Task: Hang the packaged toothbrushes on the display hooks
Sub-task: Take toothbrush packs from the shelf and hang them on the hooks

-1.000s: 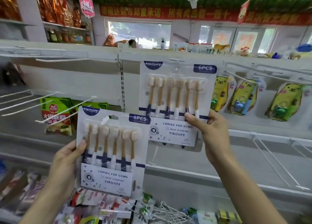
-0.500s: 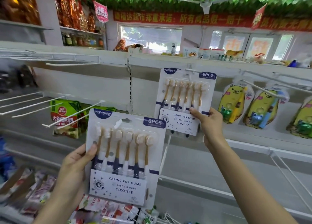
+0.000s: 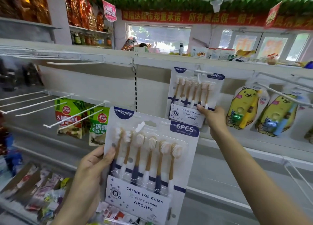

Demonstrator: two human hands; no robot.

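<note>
Two white YIKOJIFE six-toothbrush packs are in view. My left hand point(image 3: 92, 167) grips the near pack point(image 3: 147, 163) by its left edge, thumb on the front, in front of the lower shelf. My right hand point(image 3: 212, 118) pinches the lower right corner of the far pack point(image 3: 191, 96), held up against the back panel. A white display hook point(image 3: 199, 74) sticks out at that pack's top; the hang hole seems threaded on it, but I cannot be sure.
Yellow bear-shaped children's toothbrush packs point(image 3: 243, 106) hang on hooks to the right. Several bare white hooks point(image 3: 71, 116) jut out at left, with green sauce packets point(image 3: 69, 116) behind them. A bin of mixed packets point(image 3: 42, 191) sits at bottom left.
My right hand has pushed the far pack farther back and up onto the hook area. The left hand with its pack has shifted right and nearer the camera.
</note>
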